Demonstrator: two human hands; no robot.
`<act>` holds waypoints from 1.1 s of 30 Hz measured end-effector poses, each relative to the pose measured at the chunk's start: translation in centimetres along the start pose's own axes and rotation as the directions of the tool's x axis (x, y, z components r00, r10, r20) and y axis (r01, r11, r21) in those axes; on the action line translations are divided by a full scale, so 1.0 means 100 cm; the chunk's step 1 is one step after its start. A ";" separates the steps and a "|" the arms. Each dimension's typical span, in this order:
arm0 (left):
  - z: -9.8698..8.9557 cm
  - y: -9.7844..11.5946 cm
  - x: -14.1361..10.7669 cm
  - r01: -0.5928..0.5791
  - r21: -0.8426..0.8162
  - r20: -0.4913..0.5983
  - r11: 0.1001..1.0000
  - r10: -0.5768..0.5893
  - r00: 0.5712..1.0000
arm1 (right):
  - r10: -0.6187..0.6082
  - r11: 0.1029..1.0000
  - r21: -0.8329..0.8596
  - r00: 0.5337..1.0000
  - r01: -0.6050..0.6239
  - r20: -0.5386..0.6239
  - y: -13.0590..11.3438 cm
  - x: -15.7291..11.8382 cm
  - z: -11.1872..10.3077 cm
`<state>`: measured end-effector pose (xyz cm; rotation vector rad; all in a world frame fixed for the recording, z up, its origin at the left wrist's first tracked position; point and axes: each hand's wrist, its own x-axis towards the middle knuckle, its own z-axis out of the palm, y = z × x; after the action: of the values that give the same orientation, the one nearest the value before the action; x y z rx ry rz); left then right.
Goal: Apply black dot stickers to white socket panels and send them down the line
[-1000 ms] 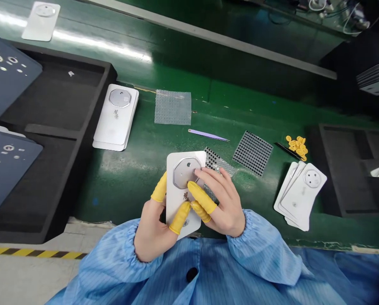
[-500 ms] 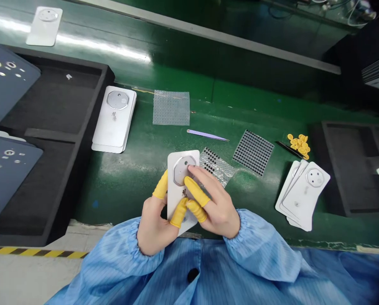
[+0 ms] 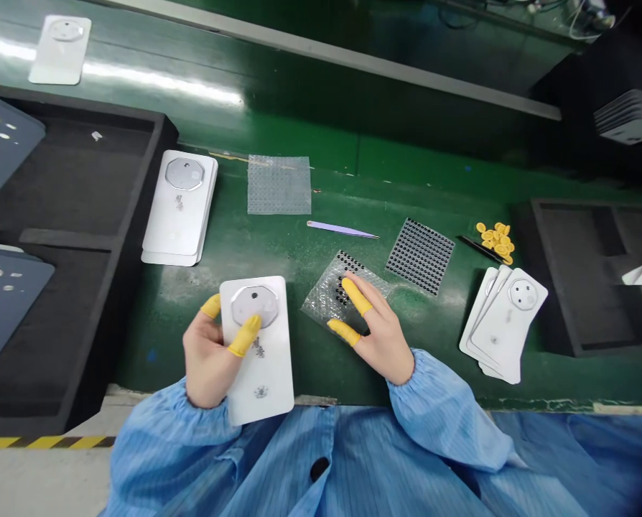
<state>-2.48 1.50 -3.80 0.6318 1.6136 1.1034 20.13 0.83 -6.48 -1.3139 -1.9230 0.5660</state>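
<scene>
My left hand (image 3: 205, 362), with yellow finger cots on, grips a white phone back cover (image 3: 270, 370) by its left side. The thumb lies across the octagonal camera plate, which shows one dark hole near its top. My right hand (image 3: 383, 337) is over a clear plastic sheet (image 3: 321, 298) that carries small black round pieces. Its thumb and fingers are apart, with the fingertips at the black pieces; I see nothing held between them. Behind the sheet lie purple tweezers (image 3: 342, 230). A second sheet (image 3: 421, 257), full of black dots, is to the right.
Stacked white covers (image 3: 175, 226) lie beside the black left tray (image 3: 98, 237); more covers (image 3: 507, 327) are fanned out near the right tray (image 3: 563, 280). Yellow finger cots (image 3: 496, 240) sit by a black pen-like tool (image 3: 482, 249). A translucent sheet (image 3: 278, 185) lies farther back.
My right hand has left the cover and moved right, onto the sheet with black pieces. My left hand has shifted left with the cover, its thumb now on the camera plate.
</scene>
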 end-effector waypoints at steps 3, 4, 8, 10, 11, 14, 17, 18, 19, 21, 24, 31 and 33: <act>-0.006 -0.002 0.008 -0.042 0.072 -0.087 0.997 0.048 0.995 | -0.065 0.995 -0.069 0.998 0.066 0.015 0.020 -0.006 0.007; -0.007 -0.003 0.010 -0.070 0.105 -0.080 0.992 0.079 0.994 | -0.080 0.995 -0.057 0.997 0.080 0.006 0.023 -0.008 0.010; -0.004 -0.007 0.013 -0.248 0.260 0.093 0.933 0.231 0.968 | -0.061 0.997 0.045 0.994 0.065 -0.096 0.014 -0.006 0.006; 0.000 -0.009 0.012 -0.263 0.241 0.255 0.934 0.200 0.946 | -0.067 0.994 0.076 0.989 0.078 -0.131 0.003 -0.001 -0.003; 0.004 -0.010 0.010 -0.231 0.185 0.360 0.955 0.153 0.920 | -0.093 0.992 0.074 0.988 0.102 -0.122 -0.003 0.001 -0.007; 0.020 -0.008 0.001 -0.066 -0.014 0.635 0.998 0.060 0.770 | -0.201 0.978 0.048 0.979 0.201 -0.019 -0.014 0.008 -0.017; 0.036 -0.004 -0.010 0.000 -0.031 0.651 1.000 0.020 0.759 | -0.211 0.972 0.124 0.975 0.201 0.068 -0.018 0.011 -0.019; 0.040 -0.004 -0.012 0.003 -0.020 0.622 1.000 0.011 0.783 | -0.187 0.971 0.160 0.981 0.175 0.059 -0.018 0.012 -0.018; 0.042 -0.004 -0.014 -0.003 -0.010 0.595 1.000 0.008 0.804 | -0.157 0.971 0.185 0.987 0.148 0.035 -0.018 0.013 -0.017; 0.044 -0.008 -0.016 -0.049 0.005 0.569 0.999 0.038 0.821 | -0.124 0.974 0.189 0.992 0.127 -0.025 -0.018 0.015 -0.015; 0.042 -0.014 -0.017 -0.162 0.049 0.582 0.986 0.103 0.806 | -0.175 0.979 0.100 0.984 0.177 -0.033 -0.017 0.019 -0.011; 0.038 -0.019 -0.010 -0.632 0.326 0.626 0.703 0.340 0.702 | -0.201 0.979 0.037 0.977 0.199 0.069 -0.010 0.020 0.000; 0.036 -0.020 -0.006 -0.719 0.342 0.651 0.606 0.399 0.646 | -0.166 0.982 0.100 0.985 0.162 0.041 -0.008 0.019 0.004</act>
<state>1.28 1.39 -5.44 1.8347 1.2448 0.7362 18.90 2.29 -5.59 -1.0782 -1.9963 0.6053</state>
